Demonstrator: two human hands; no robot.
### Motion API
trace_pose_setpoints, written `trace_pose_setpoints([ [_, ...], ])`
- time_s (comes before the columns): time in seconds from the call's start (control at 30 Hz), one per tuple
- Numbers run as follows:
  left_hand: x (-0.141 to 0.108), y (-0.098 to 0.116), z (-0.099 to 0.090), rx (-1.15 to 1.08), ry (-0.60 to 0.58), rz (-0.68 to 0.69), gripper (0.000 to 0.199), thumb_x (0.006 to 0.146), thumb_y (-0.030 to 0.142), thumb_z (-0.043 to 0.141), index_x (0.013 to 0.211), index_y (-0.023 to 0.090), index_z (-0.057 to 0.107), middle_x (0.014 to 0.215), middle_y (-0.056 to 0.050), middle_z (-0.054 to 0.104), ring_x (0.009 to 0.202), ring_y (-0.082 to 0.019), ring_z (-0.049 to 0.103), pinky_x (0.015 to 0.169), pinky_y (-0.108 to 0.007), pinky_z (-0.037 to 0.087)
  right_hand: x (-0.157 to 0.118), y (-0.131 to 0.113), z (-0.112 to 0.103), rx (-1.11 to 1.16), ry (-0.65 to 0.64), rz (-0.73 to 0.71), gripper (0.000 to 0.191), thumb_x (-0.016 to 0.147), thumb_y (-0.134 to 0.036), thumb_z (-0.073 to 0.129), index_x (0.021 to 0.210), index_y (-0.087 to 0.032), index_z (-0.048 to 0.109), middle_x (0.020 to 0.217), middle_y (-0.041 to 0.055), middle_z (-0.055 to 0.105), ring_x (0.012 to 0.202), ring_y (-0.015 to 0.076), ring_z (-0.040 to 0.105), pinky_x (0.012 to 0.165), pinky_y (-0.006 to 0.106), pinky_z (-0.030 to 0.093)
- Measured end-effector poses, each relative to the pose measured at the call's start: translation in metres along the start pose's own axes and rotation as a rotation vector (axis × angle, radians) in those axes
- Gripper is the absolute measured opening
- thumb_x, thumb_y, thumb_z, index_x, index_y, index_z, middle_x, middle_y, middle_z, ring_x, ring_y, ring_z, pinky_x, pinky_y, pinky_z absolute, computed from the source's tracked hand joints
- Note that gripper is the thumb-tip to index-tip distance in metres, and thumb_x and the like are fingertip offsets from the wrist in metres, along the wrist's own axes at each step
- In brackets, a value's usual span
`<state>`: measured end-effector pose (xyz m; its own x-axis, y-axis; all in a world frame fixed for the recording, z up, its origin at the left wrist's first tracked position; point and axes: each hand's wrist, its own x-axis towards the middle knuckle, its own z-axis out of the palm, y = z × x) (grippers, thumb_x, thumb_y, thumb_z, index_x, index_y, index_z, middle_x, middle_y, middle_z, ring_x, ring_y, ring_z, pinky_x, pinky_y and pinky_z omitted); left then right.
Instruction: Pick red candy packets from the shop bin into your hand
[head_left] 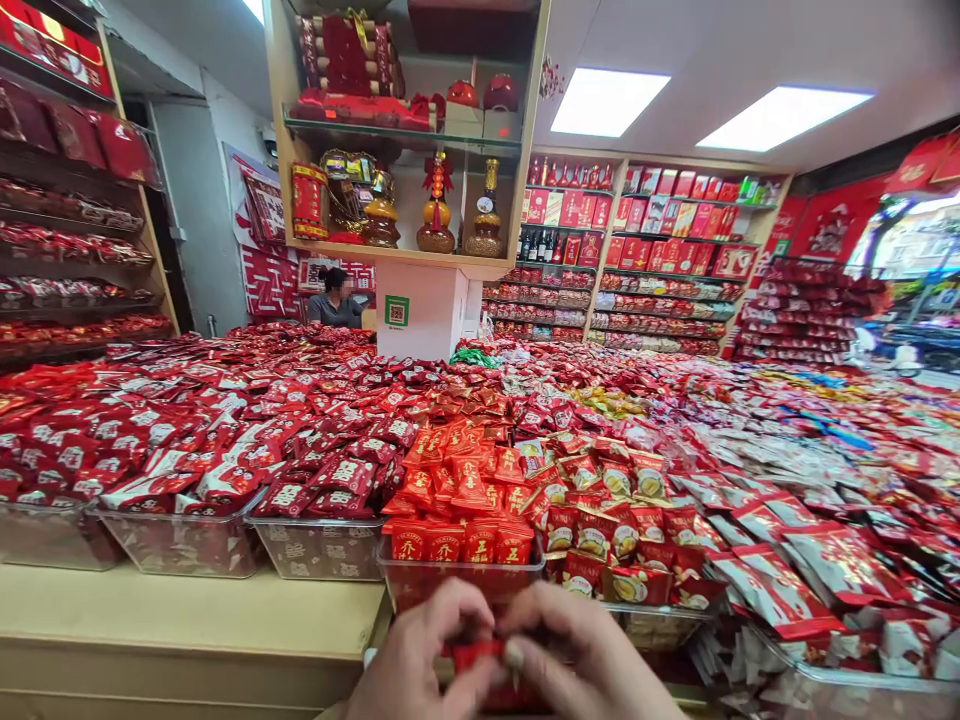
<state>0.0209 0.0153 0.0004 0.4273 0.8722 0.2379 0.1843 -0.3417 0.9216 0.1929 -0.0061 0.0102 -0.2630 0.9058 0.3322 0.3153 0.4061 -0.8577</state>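
Observation:
Both hands are together at the bottom centre, in front of a clear bin [461, 578] of red packets [469, 480] with gold lettering. Between the fingers is a small red packet [480, 655], partly hidden and blurred. My left hand [431, 655] pinches its left side with thumb and finger. From the other side my right hand [574, 655] pinches it, the thumb close to the left fingertips. Whether the packet is torn cannot be made out.
Clear bins heaped with wrapped packets [322, 545] line the wooden counter edge [187, 610]. A white pillar [420, 310] carries a glass-shelved cabinet [405, 250]. Behind it sits a person [335, 305]. Stocked shelves [615, 250] stand at the back. White-and-red packets [795, 590] bulge over the right bins.

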Motion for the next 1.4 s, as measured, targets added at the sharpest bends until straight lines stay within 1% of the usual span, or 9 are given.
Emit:
trace_pose_setpoints([
  [0.1,0.028,0.009,0.002,-0.266,0.233,0.033,0.020,0.068,0.024,0.065,0.079,0.022,0.049,0.067,0.006,0.056,0.064,-0.009,0.052,0.060,-0.018,0.041,0.024,-0.011,-0.002,0.273,0.202,0.135,0.025,0.071,-0.039,0.062,0.069,-0.015,0.056,0.056,-0.0018,0.051,0.051,0.0086,0.042,0.048,0.020,0.034],
  [0.2,0.043,0.006,0.005,-0.485,0.273,0.050,0.030,0.067,0.022,0.067,0.090,0.021,0.047,0.064,0.007,0.057,0.058,-0.006,0.049,0.058,-0.015,0.040,0.037,-0.003,0.004,0.519,0.367,0.183,0.030,0.065,-0.041,0.067,0.071,-0.014,0.055,0.060,-0.0022,0.052,0.053,0.0077,0.042,0.050,0.019,0.035],
  [0.27,0.045,-0.002,0.005,-0.541,0.250,0.023,0.034,0.069,0.022,0.067,0.096,0.021,0.047,0.061,0.007,0.059,0.055,-0.006,0.049,0.056,-0.015,0.040,0.037,0.008,0.009,0.579,0.386,0.252,0.032,0.066,-0.043,0.065,0.076,-0.014,0.054,0.061,-0.0021,0.052,0.051,0.0074,0.042,0.048,0.020,0.035],
  [0.5,0.032,-0.024,0.008,-0.582,0.252,-0.065,0.035,0.070,0.025,0.067,0.100,0.021,0.050,0.063,0.005,0.063,0.058,-0.007,0.053,0.058,-0.014,0.042,0.022,0.027,0.016,0.234,0.336,0.181,0.030,0.080,-0.043,0.050,0.070,-0.016,0.048,0.051,-0.0062,0.039,0.043,0.0059,0.033,0.040,0.019,0.027],
  [0.63,0.028,-0.021,0.010,-0.673,0.256,-0.122,0.036,0.074,0.027,0.063,0.106,0.023,0.048,0.065,0.005,0.063,0.062,-0.008,0.055,0.063,-0.016,0.044,0.019,0.025,0.020,0.226,0.387,0.179,0.030,0.081,-0.045,0.047,0.070,-0.017,0.046,0.052,-0.0064,0.037,0.042,0.0062,0.031,0.038,0.019,0.025],
  [0.87,0.025,-0.024,0.011,-0.583,0.165,-0.108,0.035,0.069,0.024,0.067,0.100,0.022,0.050,0.074,0.001,0.064,0.069,-0.013,0.058,0.064,-0.021,0.046,0.018,0.031,0.024,0.206,0.474,0.185,0.033,0.080,-0.049,0.045,0.070,-0.018,0.044,0.053,-0.0066,0.034,0.044,0.0079,0.028,0.040,0.020,0.025],
  [1.1,0.026,-0.023,0.012,-0.604,0.295,-0.104,0.034,0.061,0.025,0.074,0.090,0.021,0.057,0.058,0.005,0.061,0.057,-0.010,0.056,0.057,-0.016,0.046,0.014,0.020,0.033,0.094,0.608,0.157,0.031,0.084,-0.047,0.039,0.069,-0.020,0.043,0.058,-0.0036,0.037,0.051,0.0106,0.032,0.045,0.022,0.026],
  [1.3,0.024,-0.015,0.026,-0.817,0.306,-0.165,0.045,0.059,0.026,0.075,0.099,0.025,0.055,0.069,0.003,0.066,0.056,-0.011,0.058,0.052,-0.020,0.048,0.013,0.020,0.027,0.188,0.609,0.170,0.030,0.083,-0.048,0.042,0.072,-0.020,0.045,0.059,-0.0030,0.039,0.050,0.0107,0.035,0.043,0.021,0.029],
  [1.4,0.022,-0.012,0.032,-0.842,0.281,-0.166,0.042,0.050,0.025,0.080,0.088,0.020,0.062,0.072,-0.001,0.068,0.059,-0.012,0.059,0.058,-0.021,0.049,0.012,0.020,0.031,0.252,0.574,0.137,0.030,0.081,-0.047,0.046,0.071,-0.018,0.047,0.059,-0.0023,0.043,0.051,0.0103,0.038,0.045,0.021,0.032],
])
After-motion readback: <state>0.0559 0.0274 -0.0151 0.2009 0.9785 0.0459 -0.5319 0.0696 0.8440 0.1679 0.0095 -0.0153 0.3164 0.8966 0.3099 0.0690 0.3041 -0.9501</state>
